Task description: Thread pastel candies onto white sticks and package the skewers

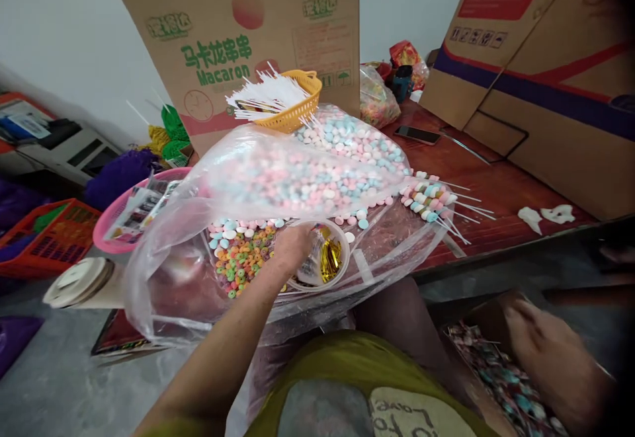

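Note:
My left hand (294, 248) is over the left side of a round clear tub (346, 266), fingers curled down into it; what they pinch, if anything, is hidden. Gold twist ties (330, 260) lie in the tub's right half. Left of the hand are orange and green ring-shaped candies (243, 262). My right hand (546, 351), smeared by motion, is at the lower right above a cardboard box holding many candy skewers (510, 384). Finished skewers of pastel candies (426, 198) lie on the table's right side, their white sticks pointing right.
A large plastic bag of pink, white and blue candies (297, 176) spreads over the table. Behind it stands a yellow basket (292, 116) of white sticks, before a tall carton (278, 20). A phone (417, 135) lies at right. A pink basket (106, 225) stands at left.

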Motion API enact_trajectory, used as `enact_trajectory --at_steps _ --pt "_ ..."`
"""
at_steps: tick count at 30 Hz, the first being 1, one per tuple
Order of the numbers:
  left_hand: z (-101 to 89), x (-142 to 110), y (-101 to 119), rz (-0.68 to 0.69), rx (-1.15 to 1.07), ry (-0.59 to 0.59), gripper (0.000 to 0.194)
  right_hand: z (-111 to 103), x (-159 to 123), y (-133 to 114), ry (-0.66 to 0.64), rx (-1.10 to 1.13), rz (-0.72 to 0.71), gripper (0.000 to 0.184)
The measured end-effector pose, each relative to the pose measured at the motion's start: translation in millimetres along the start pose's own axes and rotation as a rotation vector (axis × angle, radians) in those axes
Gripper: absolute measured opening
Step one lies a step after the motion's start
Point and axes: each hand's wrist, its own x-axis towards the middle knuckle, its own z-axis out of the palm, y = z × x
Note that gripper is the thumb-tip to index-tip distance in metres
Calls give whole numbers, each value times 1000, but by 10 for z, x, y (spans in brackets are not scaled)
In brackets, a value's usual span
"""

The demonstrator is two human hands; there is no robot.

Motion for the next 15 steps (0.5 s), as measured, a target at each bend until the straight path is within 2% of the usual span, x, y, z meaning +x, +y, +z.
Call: enact_trajectory --at_steps 1,4,7,9,12,13,15 --pt "-34 -53 -18 9 24 3 32 63 182 -204 42 -45 -39 14" --pt "-133 -265 -58 58 81 48 37 203 776 -989 117 167 -252 22" --pt "-207 -449 -86 275 76 219 36 295 1246 -1765 71 371 -454 38" --pt "-237 -491 -122 411 36 298 31 409 1442 -2125 -81 402 -535 40" --pt "-229 -429 -199 502 -171 245 26 697 1573 -2357 -354 489 -489 21" --pt "-208 -391 -220 501 -278 229 25 804 1581 -2367 -395 507 -449 20" --pt "-143 -309 -244 415 -468 236 22 987 1565 -2326 -421 520 -366 22"
